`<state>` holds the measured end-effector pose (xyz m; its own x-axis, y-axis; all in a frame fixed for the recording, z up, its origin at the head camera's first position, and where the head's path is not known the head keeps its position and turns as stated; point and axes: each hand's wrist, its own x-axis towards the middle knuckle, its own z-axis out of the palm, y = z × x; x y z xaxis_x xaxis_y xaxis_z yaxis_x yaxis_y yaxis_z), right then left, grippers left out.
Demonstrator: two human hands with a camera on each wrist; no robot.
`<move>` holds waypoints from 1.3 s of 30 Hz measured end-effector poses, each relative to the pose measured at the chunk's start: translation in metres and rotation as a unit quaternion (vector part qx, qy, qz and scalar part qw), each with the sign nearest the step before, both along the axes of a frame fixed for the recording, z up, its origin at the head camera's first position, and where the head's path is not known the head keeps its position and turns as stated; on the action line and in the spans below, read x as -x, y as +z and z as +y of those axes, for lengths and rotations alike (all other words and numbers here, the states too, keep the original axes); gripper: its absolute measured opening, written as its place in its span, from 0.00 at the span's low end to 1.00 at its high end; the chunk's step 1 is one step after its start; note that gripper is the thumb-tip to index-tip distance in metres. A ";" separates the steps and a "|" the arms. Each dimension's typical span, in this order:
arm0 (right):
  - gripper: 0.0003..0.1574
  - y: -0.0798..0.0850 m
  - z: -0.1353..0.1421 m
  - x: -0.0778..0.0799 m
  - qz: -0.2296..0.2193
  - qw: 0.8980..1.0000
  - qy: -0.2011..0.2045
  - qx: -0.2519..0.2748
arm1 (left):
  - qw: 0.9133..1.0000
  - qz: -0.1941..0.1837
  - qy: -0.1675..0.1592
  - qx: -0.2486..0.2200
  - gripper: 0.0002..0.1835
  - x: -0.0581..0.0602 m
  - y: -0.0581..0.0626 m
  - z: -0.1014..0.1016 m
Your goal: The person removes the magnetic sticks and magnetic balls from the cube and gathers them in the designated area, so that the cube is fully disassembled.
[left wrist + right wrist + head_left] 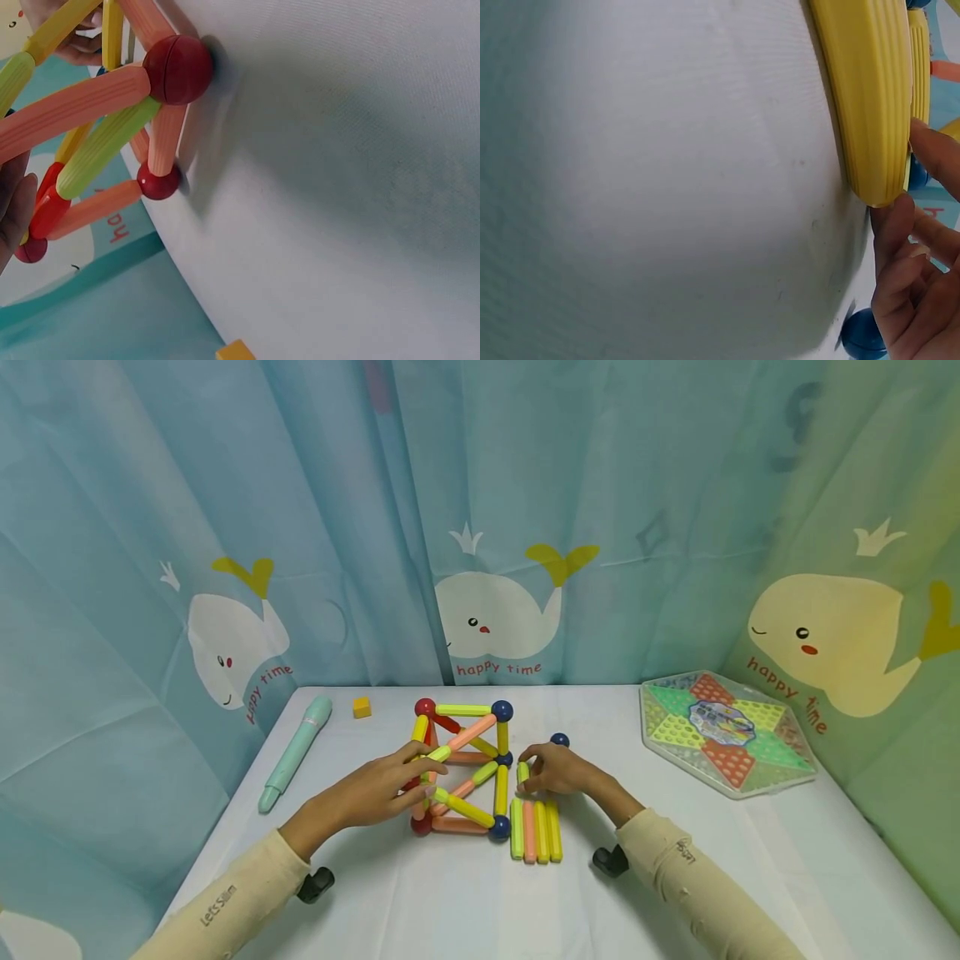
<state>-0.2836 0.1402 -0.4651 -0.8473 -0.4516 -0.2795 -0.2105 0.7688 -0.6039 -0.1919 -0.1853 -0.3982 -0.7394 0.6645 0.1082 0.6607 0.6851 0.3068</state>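
A frame of magnetic sticks [461, 826] in yellow, pink, light green and red stands mid-table, with red balls at its left corners and blue balls at its right. My left hand [386, 783] holds the frame's left side, thumb and fingers spread around the sticks there; its fingertips [19, 202] show at the edge of the left wrist view. My right hand [558, 770] pinches a light green magnetic stick [523, 772] between thumb and finger. Just in front of that hand lies a row of loose sticks [542, 833]: light green, pink and yellow.
A loose blue ball [559, 739] lies behind the right hand. At the back left are a yellow cube [362, 707] and a mint-green tube [294, 757]. A boxed star-patterned game board [768, 747] lies at the right. Whale-print curtains [495, 510] enclose the table.
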 end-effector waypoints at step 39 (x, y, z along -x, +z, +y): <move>0.35 -0.001 -0.005 0.005 -0.021 1.000 -0.003 0.008 | 1.000 0.009 0.003 0.005 0.20 -0.002 0.000 -0.008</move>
<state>-0.2882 0.1349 -0.4657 -0.8370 -0.4522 -0.3082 -0.1801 0.7595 -0.6251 -0.1897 -0.1934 -0.3981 -0.7413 0.6613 0.1148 0.6618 0.6917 0.2890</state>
